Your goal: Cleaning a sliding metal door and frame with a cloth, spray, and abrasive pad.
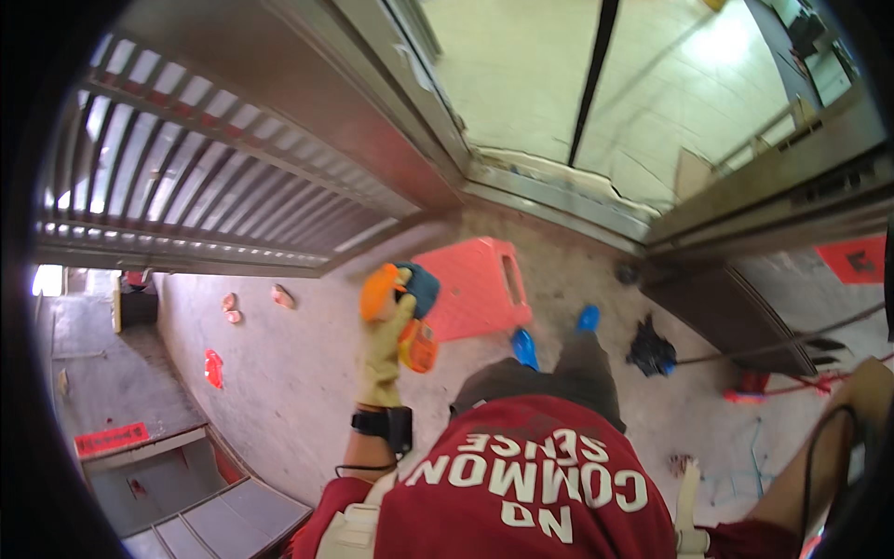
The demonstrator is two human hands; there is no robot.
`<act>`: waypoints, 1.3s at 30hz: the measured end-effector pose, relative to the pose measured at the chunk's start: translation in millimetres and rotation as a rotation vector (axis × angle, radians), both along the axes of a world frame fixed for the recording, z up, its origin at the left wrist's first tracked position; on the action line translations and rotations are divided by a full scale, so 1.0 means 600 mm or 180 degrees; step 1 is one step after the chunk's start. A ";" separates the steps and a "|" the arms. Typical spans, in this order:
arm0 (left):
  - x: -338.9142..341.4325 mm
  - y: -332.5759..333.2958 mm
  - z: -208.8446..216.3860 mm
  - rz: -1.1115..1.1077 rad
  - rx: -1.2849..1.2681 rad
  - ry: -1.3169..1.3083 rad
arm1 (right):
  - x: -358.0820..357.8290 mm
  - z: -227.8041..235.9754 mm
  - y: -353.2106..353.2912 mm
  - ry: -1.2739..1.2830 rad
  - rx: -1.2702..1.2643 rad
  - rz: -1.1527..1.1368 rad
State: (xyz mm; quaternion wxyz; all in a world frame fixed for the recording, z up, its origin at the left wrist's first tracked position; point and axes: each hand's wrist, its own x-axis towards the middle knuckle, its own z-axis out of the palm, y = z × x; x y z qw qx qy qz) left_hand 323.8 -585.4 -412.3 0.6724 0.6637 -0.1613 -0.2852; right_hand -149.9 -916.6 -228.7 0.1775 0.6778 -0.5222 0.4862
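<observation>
My left hand [384, 345], in a pale yellow glove, is closed around an orange and dark-blue thing [421, 287]. Blur hides its exact kind. A rounded orange piece [421, 350] shows just below the gloved fingers; whether it belongs to the same thing I cannot tell. Right behind them a pink plastic stool [466, 289] with a slot in one end stands on the floor, partly covered by what I hold. My bare right forearm [819, 456] reaches to the right edge, and its hand is cut off there.
A metal door with slats [233, 177] stands at the left of a doorway with a raised sill [559, 197]. My feet wear blue covers [524, 348]. A black plastic bag [652, 348], a dark leaning panel [722, 312] and long poles [782, 346] are at the right. Red scraps [214, 369] dot the left floor.
</observation>
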 end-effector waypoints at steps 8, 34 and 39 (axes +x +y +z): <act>-0.016 -0.031 -0.032 0.0214 0.0585 -0.0512 | 0.207 -0.056 -0.140 -0.0003 0.0213 0.0646; -0.002 -0.140 -0.412 0.1299 0.1372 -0.0441 | 0.152 -1.564 -0.243 -0.0018 0.5275 -0.0255; 0.000 -0.164 -0.426 0.1227 0.1508 -0.0544 | 0.178 -1.605 -0.259 0.0017 0.4717 0.0099</act>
